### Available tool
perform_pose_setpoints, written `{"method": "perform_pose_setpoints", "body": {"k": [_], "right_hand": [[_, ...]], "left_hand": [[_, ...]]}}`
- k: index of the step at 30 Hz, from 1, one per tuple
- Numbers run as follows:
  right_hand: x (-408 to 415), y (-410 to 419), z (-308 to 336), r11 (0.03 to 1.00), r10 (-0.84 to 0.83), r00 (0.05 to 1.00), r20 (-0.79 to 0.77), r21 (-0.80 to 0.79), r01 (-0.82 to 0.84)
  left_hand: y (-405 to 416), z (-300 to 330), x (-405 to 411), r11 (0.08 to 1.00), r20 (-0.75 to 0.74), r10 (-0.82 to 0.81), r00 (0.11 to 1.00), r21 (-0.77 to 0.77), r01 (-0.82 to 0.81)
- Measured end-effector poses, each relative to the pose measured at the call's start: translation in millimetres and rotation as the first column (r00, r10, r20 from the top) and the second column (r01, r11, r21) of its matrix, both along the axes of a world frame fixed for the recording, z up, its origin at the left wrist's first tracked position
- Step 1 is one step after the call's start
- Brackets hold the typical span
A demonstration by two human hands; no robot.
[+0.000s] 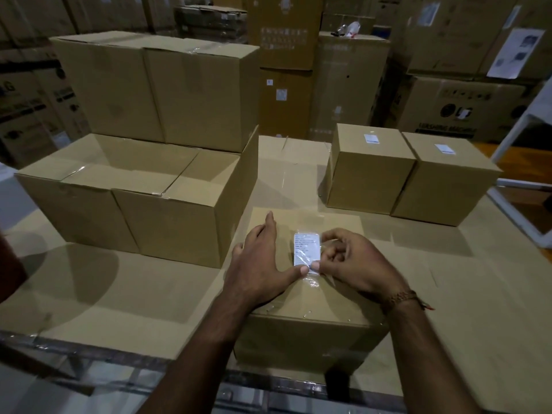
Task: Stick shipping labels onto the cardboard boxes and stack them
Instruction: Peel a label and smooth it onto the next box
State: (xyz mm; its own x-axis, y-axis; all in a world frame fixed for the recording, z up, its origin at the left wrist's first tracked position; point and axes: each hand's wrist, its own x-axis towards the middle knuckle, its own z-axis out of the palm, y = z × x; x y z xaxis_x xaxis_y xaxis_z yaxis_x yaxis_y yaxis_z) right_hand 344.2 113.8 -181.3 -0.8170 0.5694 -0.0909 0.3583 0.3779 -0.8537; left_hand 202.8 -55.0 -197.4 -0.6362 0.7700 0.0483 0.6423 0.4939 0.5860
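A taped cardboard box (301,330) stands at the near edge of the table, right in front of me. A white shipping label (306,249) lies on its top. My left hand (263,264) rests flat on the box top, its thumb pressing the label's lower edge. My right hand (349,261) has curled fingers and pinches the label's right and lower edge. Two labelled boxes (370,171) (445,180) stand side by side at the back right. A stack of unlabelled boxes (143,186) fills the left.
The table (119,300) is covered in cardboard sheeting. Large warehouse cartons (466,109) line the background. A white frame (516,135) stands at the far right. A flat box (292,156) lies behind the one in front of me.
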Motion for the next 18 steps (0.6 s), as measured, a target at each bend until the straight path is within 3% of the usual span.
{"method": "perform_pose_setpoints", "body": {"k": [6, 13, 18], "right_hand": [[-1, 4, 8, 0.992, 0.123, 0.989, 0.082, 0.011, -0.124], [-8, 8, 6, 0.963, 0.138, 0.957, 0.254, 0.190, -0.189], [-9, 6, 6, 0.964, 0.139, 0.951, 0.278, 0.182, -0.194]], "left_hand": [[0, -3, -4, 1.000, 0.036, -0.005, 0.999, 0.022, 0.005], [-6, 0, -11, 0.998, 0.120, -0.052, 0.991, -0.021, 0.055], [-6, 4, -10, 0.996, 0.147, -0.060, 0.987, -0.055, 0.069]]}}
